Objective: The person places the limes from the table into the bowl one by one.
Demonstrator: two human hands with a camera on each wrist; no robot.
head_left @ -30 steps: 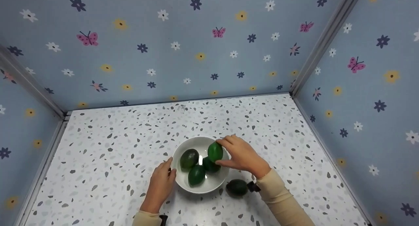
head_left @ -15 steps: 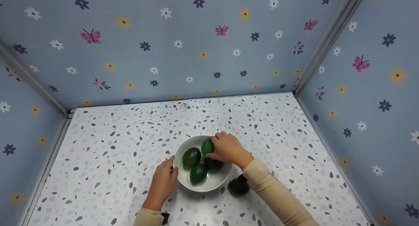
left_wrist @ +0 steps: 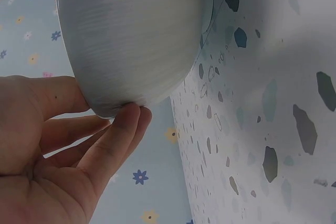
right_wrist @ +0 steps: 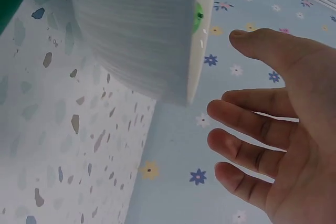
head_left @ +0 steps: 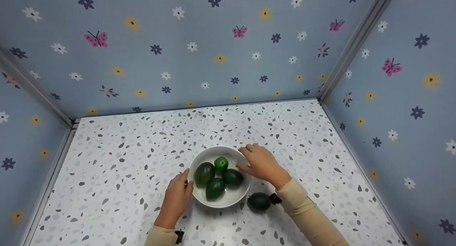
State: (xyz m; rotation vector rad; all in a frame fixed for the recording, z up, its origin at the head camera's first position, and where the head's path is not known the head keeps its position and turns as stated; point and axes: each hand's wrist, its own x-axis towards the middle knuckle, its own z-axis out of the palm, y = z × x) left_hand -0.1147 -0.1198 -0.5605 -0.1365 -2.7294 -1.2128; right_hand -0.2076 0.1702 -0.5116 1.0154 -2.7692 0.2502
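My left hand (head_left: 175, 199) holds the white bowl (head_left: 219, 206) at its left side, thumb and fingertips against the rim and outer wall (left_wrist: 131, 40). Inside the bowl lie several avocados: a large dark one (head_left: 204, 173), one at the front (head_left: 215, 189), one at the right (head_left: 232, 177) and a brighter green one (head_left: 221, 163) at the back. My right hand (head_left: 263, 165) hovers at the bowl's right rim, holding nothing. Its fingers are spread and slightly bent, apart from the bowl in the right wrist view. Beneath the right forearm, another avocado (head_left: 259, 202) rests on the table.
The speckled white table (head_left: 117, 167) reaches back to a blue wall (head_left: 199, 68) printed with flowers and butterflies. Similar panels stand at the left and right, with grey metal strips in the corners. A dark wrist strap part (head_left: 275, 199) shows by the right sleeve.
My right hand has lowered the brighter green avocado into the back of the bowl, let it go and drawn back to the right rim. My left hand has stayed at the bowl.
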